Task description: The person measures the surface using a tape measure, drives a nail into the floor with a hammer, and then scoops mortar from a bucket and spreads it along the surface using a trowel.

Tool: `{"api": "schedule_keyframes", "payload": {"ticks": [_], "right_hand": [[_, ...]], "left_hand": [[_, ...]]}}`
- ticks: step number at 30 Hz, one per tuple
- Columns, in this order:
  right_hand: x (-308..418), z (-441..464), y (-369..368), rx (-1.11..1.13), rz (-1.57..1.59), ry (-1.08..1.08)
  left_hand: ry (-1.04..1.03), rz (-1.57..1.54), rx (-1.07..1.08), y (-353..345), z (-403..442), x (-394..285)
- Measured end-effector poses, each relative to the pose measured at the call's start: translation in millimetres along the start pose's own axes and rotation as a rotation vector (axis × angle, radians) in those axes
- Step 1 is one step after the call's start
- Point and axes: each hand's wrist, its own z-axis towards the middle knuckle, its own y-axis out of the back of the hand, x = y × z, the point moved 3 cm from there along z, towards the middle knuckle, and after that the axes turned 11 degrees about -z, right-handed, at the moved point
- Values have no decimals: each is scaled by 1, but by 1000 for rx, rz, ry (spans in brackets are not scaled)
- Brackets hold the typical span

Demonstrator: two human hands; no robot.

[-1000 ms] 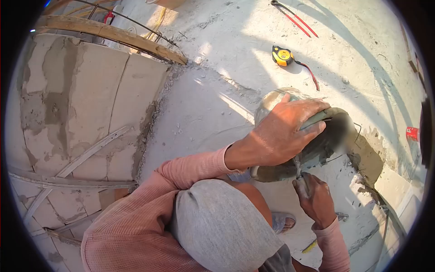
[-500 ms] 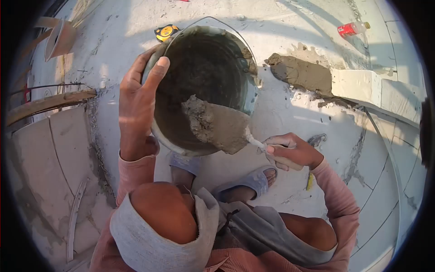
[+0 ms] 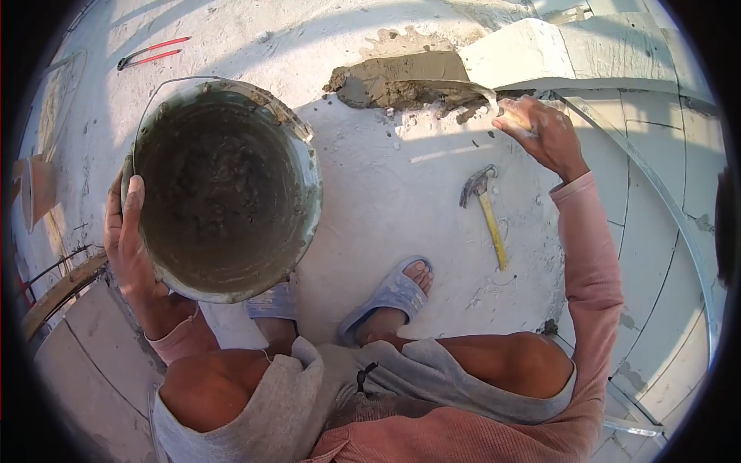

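Observation:
My left hand (image 3: 135, 247) grips the left rim of a round bucket (image 3: 309, 181), thumb over the edge. Wet grey mortar (image 3: 212, 185) lies inside the bucket. My right hand (image 3: 544, 135) is closed on the handle of a trowel (image 3: 440, 86). The trowel's blade is tilted on edge against a strip of mortar (image 3: 386, 71) on the floor. That strip runs up to the end of a pale block (image 3: 525, 58).
A hammer (image 3: 492, 220) with a yellow handle lies on the dusty floor, right of my sandalled feet (image 3: 394, 297). Red-handled pincers (image 3: 154, 54) lie at the upper left. A long metal strip (image 3: 656, 181) curves along the blocks at the right.
My right hand has carried the trowel from over the bucket to the mortar strip. The view has swung right, and the bucket now appears further left. My left hand remains on its rim.

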Motion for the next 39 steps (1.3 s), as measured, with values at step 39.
{"api": "schedule_keyframes", "payload": {"ticks": [39], "right_hand": [[87, -19, -89, 448, 1372, -918]], "left_hand": [[16, 30, 53, -9, -7, -11]]}}
